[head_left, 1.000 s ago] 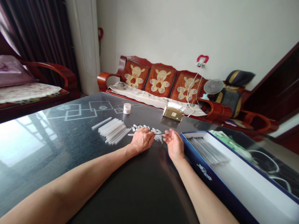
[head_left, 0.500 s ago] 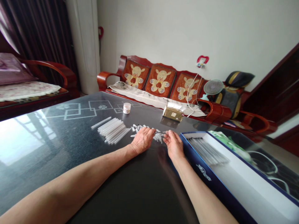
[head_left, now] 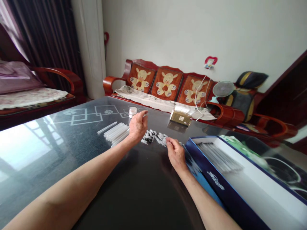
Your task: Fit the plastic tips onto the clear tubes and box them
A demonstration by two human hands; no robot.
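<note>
My left hand [head_left: 138,126] is raised between the row of whitish translucent pen barrels [head_left: 116,133] and the pile of pen caps. Its thumb and fingers are pinched together, and a small pale tip shows at them, too little to name. White pen caps with dark parts [head_left: 153,136] lie in a loose heap on the dark table. At the right edge of that heap is my right hand [head_left: 176,153], with thumb and forefinger closed together. Whatever it holds, if anything, is hidden. One barrel [head_left: 107,127] lies apart on the left.
A long blue box [head_left: 216,179] with a white inside stands on the right, holding a row of slim pens [head_left: 219,156]. Behind are a small white tub [head_left: 132,112] and a gold tissue box [head_left: 181,117]. A green-and-white bag [head_left: 242,147] lies beyond the blue box.
My hands have come apart. The left has moved up and left, away from the thin dark piece that was between them; the right stays near the caps, slightly lower. The view has shifted slightly.
</note>
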